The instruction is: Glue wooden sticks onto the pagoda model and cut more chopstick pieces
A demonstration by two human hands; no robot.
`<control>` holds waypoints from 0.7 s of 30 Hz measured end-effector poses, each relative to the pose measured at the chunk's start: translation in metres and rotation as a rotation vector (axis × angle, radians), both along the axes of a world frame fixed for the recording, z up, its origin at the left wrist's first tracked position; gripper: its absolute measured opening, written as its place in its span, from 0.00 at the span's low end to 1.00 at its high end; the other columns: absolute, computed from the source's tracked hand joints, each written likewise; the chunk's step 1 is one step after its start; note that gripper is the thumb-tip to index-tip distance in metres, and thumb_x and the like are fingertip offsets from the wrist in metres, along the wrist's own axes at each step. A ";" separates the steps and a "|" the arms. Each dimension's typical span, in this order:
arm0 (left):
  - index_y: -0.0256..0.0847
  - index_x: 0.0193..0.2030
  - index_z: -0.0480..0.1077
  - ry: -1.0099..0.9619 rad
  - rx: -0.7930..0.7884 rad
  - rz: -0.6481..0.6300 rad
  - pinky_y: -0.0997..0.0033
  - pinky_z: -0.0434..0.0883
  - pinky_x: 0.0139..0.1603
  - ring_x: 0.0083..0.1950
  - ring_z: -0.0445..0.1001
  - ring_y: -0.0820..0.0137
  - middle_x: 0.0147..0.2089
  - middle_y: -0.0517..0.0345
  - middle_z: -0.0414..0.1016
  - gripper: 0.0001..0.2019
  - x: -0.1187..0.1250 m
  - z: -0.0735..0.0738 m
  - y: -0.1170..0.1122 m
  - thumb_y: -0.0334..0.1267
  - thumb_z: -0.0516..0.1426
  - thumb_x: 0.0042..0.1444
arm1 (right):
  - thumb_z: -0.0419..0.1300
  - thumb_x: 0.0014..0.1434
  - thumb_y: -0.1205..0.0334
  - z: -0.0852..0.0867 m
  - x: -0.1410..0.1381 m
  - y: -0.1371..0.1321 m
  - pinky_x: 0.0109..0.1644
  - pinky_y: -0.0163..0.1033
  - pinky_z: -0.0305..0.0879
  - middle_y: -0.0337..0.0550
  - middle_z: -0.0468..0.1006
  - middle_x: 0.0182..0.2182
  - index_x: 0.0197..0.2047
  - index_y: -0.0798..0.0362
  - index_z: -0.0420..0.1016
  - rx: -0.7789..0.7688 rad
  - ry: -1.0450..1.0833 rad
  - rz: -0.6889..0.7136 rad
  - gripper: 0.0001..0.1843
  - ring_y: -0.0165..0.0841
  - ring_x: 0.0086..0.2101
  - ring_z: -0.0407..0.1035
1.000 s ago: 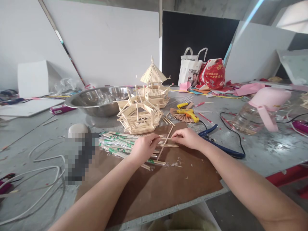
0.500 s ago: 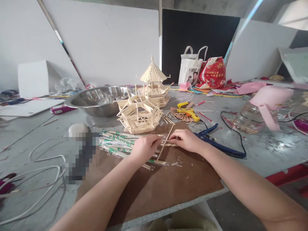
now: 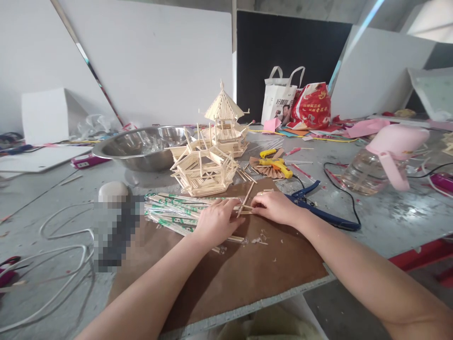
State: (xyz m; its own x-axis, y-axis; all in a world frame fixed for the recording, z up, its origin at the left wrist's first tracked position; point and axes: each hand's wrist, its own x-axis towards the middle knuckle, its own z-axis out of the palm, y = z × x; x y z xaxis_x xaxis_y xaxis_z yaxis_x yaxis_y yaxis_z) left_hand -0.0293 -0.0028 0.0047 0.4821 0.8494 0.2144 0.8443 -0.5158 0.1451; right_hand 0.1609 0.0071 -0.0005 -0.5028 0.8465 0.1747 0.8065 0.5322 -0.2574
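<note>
My left hand [image 3: 215,221] and my right hand [image 3: 274,207] meet over a brown board [image 3: 247,269], both with fingers pinched on thin wooden sticks [image 3: 245,200] that cross between them. The sticks lie partly on the board. Under my left hand is a heap of wrapped chopsticks [image 3: 170,210] in clear sleeves with green print. Just beyond stands a stick-built model base [image 3: 202,170], and behind it a small stick pavilion [image 3: 224,120] with a pointed roof.
A steel bowl [image 3: 141,148] sits at the back left. A yellow glue gun [image 3: 278,165], blue pliers [image 3: 318,208] and a black cable [image 3: 341,186] lie right of my hands. A pink-lidded jar [image 3: 382,163] lies on its side. White cords [image 3: 60,264] coil at left.
My hands have drawn closer together and lower, pressing the crossed sticks down toward the board. The long slanted stick now shows shorter between my fingers.
</note>
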 end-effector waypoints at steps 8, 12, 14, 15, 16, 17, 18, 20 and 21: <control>0.46 0.48 0.59 0.071 -0.024 -0.002 0.71 0.62 0.37 0.43 0.66 0.66 0.39 0.58 0.70 0.17 -0.001 -0.001 0.001 0.39 0.52 0.48 | 0.54 0.51 0.59 -0.003 -0.003 -0.001 0.31 0.32 0.53 0.41 0.72 0.28 0.30 0.52 0.69 -0.072 -0.010 -0.033 0.07 0.31 0.30 0.65; 0.45 0.47 0.60 0.081 -0.034 0.024 0.70 0.62 0.36 0.42 0.66 0.66 0.39 0.56 0.70 0.15 -0.002 0.000 0.002 0.37 0.49 0.51 | 0.54 0.51 0.61 -0.005 -0.004 -0.002 0.31 0.32 0.53 0.40 0.72 0.28 0.29 0.52 0.68 -0.081 0.023 -0.050 0.05 0.30 0.31 0.64; 0.44 0.47 0.61 0.092 -0.037 0.032 0.70 0.62 0.37 0.42 0.67 0.65 0.38 0.55 0.70 0.14 -0.002 -0.001 0.004 0.36 0.48 0.52 | 0.54 0.50 0.61 -0.005 -0.005 -0.001 0.31 0.32 0.53 0.40 0.72 0.28 0.29 0.52 0.68 -0.091 0.032 -0.052 0.04 0.30 0.31 0.65; 0.44 0.46 0.61 0.096 -0.036 0.036 0.70 0.62 0.37 0.42 0.67 0.65 0.39 0.55 0.70 0.14 -0.003 -0.001 0.005 0.36 0.47 0.52 | 0.54 0.50 0.62 -0.005 -0.005 -0.001 0.31 0.32 0.53 0.40 0.72 0.28 0.29 0.52 0.68 -0.094 0.035 -0.051 0.04 0.30 0.31 0.65; 0.44 0.46 0.61 0.098 -0.032 0.040 0.69 0.62 0.37 0.42 0.67 0.65 0.39 0.55 0.70 0.14 -0.003 -0.002 0.006 0.36 0.47 0.53 | 0.54 0.50 0.62 -0.005 -0.005 -0.001 0.31 0.32 0.54 0.40 0.73 0.28 0.29 0.52 0.68 -0.100 0.037 -0.047 0.04 0.30 0.31 0.65; 0.44 0.46 0.61 0.099 -0.027 0.045 0.69 0.62 0.37 0.42 0.67 0.65 0.39 0.55 0.70 0.13 -0.004 -0.003 0.007 0.36 0.47 0.53 | 0.54 0.50 0.62 -0.005 -0.005 -0.001 0.32 0.32 0.54 0.40 0.73 0.29 0.30 0.52 0.69 -0.109 0.039 -0.044 0.04 0.31 0.31 0.66; 0.44 0.46 0.61 0.098 -0.023 0.047 0.69 0.62 0.38 0.43 0.67 0.66 0.40 0.55 0.70 0.13 -0.004 -0.004 0.008 0.35 0.47 0.53 | 0.55 0.50 0.62 -0.004 -0.006 -0.001 0.32 0.32 0.54 0.40 0.74 0.29 0.31 0.52 0.69 -0.120 0.039 -0.041 0.05 0.31 0.32 0.66; 0.44 0.45 0.61 0.098 -0.017 0.050 0.70 0.62 0.38 0.43 0.66 0.66 0.40 0.55 0.69 0.13 -0.005 -0.006 0.009 0.35 0.47 0.53 | 0.55 0.49 0.62 -0.004 -0.006 -0.001 0.32 0.32 0.54 0.41 0.74 0.30 0.32 0.52 0.70 -0.145 0.036 -0.042 0.06 0.31 0.32 0.66; 0.44 0.45 0.62 0.099 -0.018 0.052 0.70 0.62 0.38 0.43 0.66 0.66 0.40 0.55 0.69 0.13 -0.005 -0.006 0.009 0.35 0.47 0.52 | 0.55 0.49 0.62 -0.003 -0.007 -0.001 0.32 0.32 0.54 0.41 0.74 0.30 0.32 0.52 0.70 -0.155 0.034 -0.047 0.06 0.31 0.31 0.66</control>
